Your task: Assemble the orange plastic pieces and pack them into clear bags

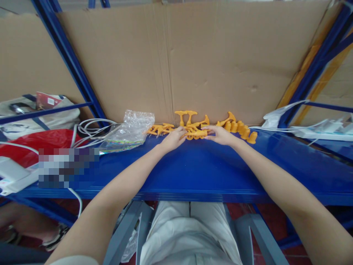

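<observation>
Near the back of the blue table, my left hand [174, 139] and my right hand [220, 135] face each other across a small orange plastic piece [196, 134] with round, ring-like parts. The fingers of both hands are curled at its two ends; their exact grip is too small to see. Orange T-shaped pieces [189, 117], like toy hammers, stand just behind my hands. Beside my left hand lies a cluster of thin orange pieces [160, 129]. A slanting row of orange bell-shaped pieces [240, 128] is behind and to the right of my right hand.
A clear plastic bag [135, 127] lies left of the pieces, near coiled white cables [92, 130] and a red bag [55, 141]. Cardboard [215, 55] walls off the back between blue metal posts [68, 55]. A white power strip [322, 133] is at right; another person's leg shows at lower left.
</observation>
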Tool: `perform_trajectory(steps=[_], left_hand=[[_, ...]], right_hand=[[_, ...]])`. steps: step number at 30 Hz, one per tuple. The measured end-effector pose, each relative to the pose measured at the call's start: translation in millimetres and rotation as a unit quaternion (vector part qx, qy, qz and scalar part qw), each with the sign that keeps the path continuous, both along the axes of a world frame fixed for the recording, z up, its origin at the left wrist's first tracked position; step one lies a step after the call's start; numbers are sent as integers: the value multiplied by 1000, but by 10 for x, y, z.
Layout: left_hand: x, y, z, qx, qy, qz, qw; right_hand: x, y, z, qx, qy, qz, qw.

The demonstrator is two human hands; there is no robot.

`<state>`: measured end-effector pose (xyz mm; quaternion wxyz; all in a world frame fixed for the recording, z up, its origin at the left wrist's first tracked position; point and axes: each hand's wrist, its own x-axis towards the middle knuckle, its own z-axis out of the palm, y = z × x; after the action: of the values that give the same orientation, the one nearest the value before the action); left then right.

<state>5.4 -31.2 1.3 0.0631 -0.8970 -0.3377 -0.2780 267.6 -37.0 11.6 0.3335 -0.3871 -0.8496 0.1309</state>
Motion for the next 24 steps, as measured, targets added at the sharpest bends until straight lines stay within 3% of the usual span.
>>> perform_trajectory(steps=[7, 17, 24], left_hand=[[-32, 16, 10, 22, 4, -11, 1000], [-26, 71, -28, 33, -25, -28, 999], [-9, 42, 3, 11, -23, -14, 1000]], right_hand=[[-26, -5, 8, -97, 86, 10, 992], [-143, -121, 68, -223, 165, -44, 960], [-62, -129, 80, -262, 188, 14, 946]])
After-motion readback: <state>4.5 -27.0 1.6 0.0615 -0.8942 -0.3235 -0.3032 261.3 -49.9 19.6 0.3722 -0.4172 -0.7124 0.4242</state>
